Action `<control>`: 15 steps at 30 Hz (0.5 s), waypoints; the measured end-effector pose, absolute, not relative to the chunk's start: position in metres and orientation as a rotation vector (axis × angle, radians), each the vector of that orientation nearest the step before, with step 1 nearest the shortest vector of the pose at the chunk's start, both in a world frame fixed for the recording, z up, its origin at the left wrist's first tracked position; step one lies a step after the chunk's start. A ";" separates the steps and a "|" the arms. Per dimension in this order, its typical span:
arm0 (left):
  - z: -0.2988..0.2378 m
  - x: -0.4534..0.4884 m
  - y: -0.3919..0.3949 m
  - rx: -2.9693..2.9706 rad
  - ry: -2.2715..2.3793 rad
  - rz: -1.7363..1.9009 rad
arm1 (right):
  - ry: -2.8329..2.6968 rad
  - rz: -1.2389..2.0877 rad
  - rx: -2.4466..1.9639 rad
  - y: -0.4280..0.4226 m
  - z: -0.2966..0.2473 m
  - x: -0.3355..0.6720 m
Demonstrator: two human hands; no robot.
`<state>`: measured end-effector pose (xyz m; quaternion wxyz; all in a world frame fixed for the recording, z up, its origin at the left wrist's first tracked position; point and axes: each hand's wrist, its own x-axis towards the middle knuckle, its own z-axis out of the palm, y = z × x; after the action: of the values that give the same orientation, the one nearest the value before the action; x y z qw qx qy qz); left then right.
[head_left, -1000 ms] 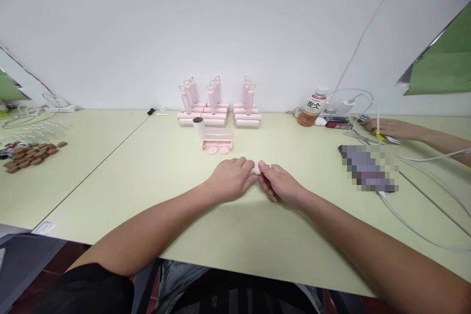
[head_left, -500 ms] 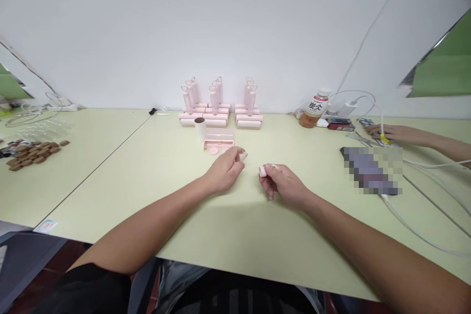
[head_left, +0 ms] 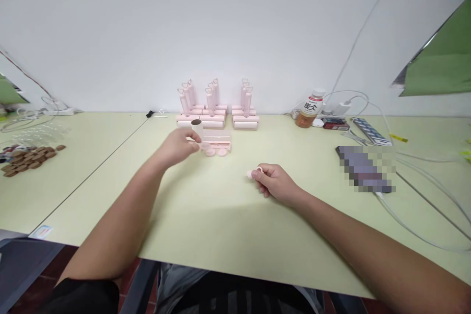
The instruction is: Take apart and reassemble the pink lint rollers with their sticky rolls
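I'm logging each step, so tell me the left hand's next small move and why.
Probably close the left hand on the white roll: its fingertips are right by the roll, standing upright beside the pink tray, while the right hand pinches a small pink cap.

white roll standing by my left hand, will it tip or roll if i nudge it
The white roll stands upright, taller than wide, so a nudge would probably tip it. Being round, it would likely roll once down. Its hollow core suggests it is light.

Bare forearms, a black short sleeve [head_left: 86, 294], grey trousers [head_left: 176, 279].
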<state>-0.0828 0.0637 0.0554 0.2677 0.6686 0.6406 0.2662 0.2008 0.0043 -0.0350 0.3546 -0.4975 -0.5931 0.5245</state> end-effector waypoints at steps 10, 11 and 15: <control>0.034 -0.113 0.119 1.865 1.921 0.935 | -1.515 1.321 -1.352 0.009 -0.031 0.193; 0.030 -0.112 0.123 1.887 1.925 0.927 | -1.524 1.308 -1.362 0.009 -0.031 0.192; 0.019 -0.108 0.131 1.924 1.900 0.894 | -1.628 1.212 -1.393 0.015 -0.024 0.188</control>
<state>-0.1080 0.1309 0.0187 0.1465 0.6682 0.6600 0.3105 0.1876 0.0146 -0.0236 0.3333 -0.5336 -0.6235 0.4642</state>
